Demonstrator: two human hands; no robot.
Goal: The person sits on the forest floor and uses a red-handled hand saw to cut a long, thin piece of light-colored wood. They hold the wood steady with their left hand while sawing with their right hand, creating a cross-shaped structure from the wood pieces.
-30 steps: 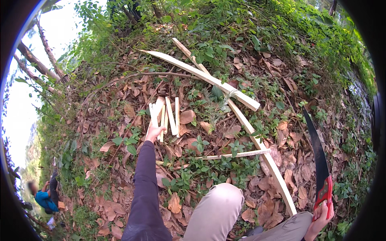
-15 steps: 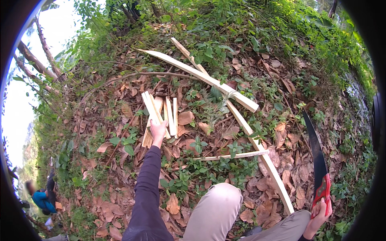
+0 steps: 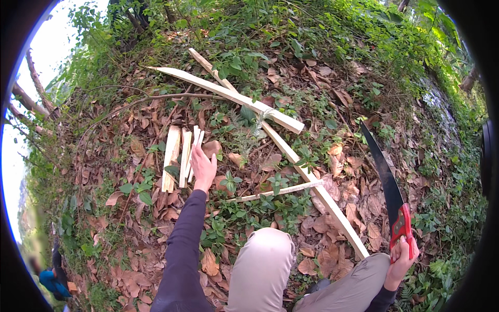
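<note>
My left hand [image 3: 204,169] is over the leaf litter at the right edge of a small group of short pale wood pieces. Its fingers are stretched out against the thin wood sticks [image 3: 197,136], and the hand is open. Left of these lie a narrow wood strip [image 3: 185,161] and a wider wood piece [image 3: 171,156]. At the lower right, my right hand [image 3: 400,258] is wrapped round the red handle of a hand saw [image 3: 389,182]. Its long, dark, curved blade points up and away from me.
A thick wood batten [image 3: 228,93] crosses a longer wood batten [image 3: 325,197] on the leafy slope. A thin wood strip [image 3: 275,192] touches the longer one. A bent branch [image 3: 150,97] lies behind the short pieces. Another person [image 3: 54,283] is at the far lower left.
My left hand has let go of the light wood piece it gripped, and its fingers have straightened. The short pieces now lie closer to parallel. The view has shifted; the saw stays in my right hand.
</note>
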